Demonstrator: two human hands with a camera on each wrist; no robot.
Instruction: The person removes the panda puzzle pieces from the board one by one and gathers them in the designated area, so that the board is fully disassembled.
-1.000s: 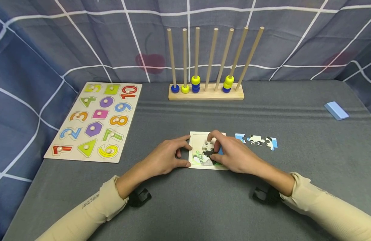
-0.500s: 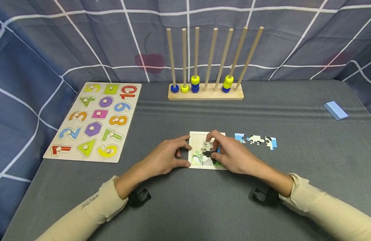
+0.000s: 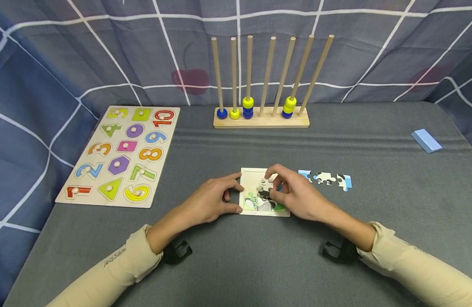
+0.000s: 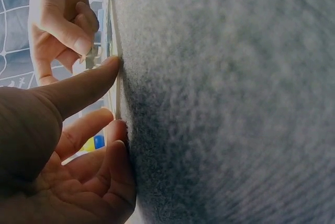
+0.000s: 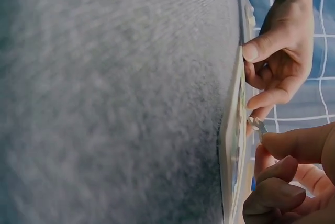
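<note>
A small wooden panda puzzle board (image 3: 251,178) lies on the table between both hands, green and grey pieces along its near side. My left hand (image 3: 209,200) rests its thumb and fingertips against the board's left edge; the left wrist view shows the thumb (image 4: 91,85) stretched out to that edge. Over the board, my right hand (image 3: 299,194) pinches a black-and-white puzzle piece (image 3: 264,187) between thumb and finger. Seen from the right wrist, this piece (image 5: 256,123) is tilted above the board's surface. The right fingers hide the board's right part.
Several loose puzzle pieces (image 3: 325,178) lie in a row right of the board. Behind stands a wooden peg rack (image 3: 260,122) with blue and yellow beads. A number-and-shape knob puzzle (image 3: 118,155) lies at left, a light blue block (image 3: 427,140) far right. Checked curtains (image 3: 143,51) surround the table.
My right hand has shifted slightly right with the piece, uncovering more green at the board's near right corner. The left hand stays at the board's edge.
</note>
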